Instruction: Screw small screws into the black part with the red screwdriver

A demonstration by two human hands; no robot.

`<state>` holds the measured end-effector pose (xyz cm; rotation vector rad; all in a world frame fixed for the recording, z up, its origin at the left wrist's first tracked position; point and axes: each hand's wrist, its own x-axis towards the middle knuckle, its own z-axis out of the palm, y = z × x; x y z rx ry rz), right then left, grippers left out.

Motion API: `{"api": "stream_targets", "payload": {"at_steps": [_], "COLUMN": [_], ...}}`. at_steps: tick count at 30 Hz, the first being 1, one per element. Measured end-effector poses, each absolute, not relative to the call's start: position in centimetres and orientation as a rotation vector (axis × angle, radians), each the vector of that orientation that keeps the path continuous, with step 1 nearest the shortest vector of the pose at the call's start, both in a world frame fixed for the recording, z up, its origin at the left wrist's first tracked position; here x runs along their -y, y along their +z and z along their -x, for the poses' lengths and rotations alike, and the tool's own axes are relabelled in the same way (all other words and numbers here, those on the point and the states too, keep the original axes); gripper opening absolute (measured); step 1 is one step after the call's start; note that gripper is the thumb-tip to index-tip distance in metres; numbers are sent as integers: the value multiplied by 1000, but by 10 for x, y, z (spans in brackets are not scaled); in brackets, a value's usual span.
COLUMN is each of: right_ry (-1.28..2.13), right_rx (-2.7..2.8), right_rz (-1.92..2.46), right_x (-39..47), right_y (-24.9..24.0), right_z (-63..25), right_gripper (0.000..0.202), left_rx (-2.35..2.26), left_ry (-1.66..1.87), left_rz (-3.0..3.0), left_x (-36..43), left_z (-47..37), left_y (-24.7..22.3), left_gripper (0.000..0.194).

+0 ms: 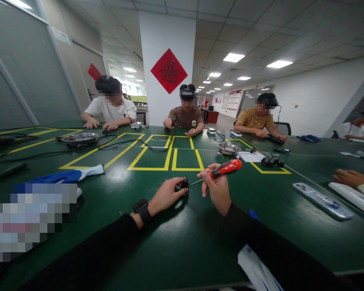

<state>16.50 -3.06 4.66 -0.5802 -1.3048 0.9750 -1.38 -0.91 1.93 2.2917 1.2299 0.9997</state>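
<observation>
My left hand (168, 196) grips a small black cylindrical part (185, 184), which stands upright at the green table top. Its exact kind I cannot make out. In my right hand (216, 189) is a screwdriver (227, 167) with a red and black handle, held between thumb and fingers. The metal shaft points left, and its tip is at or close to the side of the black part; whether they touch is unclear. A dark watch sits on my left wrist.
Yellow tape boxes mark the green table (182, 238). Metal bowls (229, 148) stand farther back, near several black parts (272, 161). To the right lies a phone (321, 200); blue-white gloves (69, 174) lie left. Cables cross the left side. Several people sit around the table.
</observation>
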Motion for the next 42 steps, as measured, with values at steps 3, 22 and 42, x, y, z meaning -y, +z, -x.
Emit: {"api": "stream_targets", "payload": {"at_steps": [3, 22, 42], "right_ry": [1022, 988, 703], "right_rx": [1315, 1250, 983], "right_rz": [535, 511, 811], "right_x": [30, 21, -12], "right_y": [45, 44, 23], "right_z": [-168, -166, -190], "right_gripper": [24, 17, 37], "left_rx": [-1230, -1243, -1298], "left_ry": [995, 1003, 1067], "left_rz": [-2297, -2298, -2213], "left_x": [9, 8, 5], "left_z": [14, 16, 16], "left_y": [18, 16, 10], "left_gripper": [22, 22, 73]}}
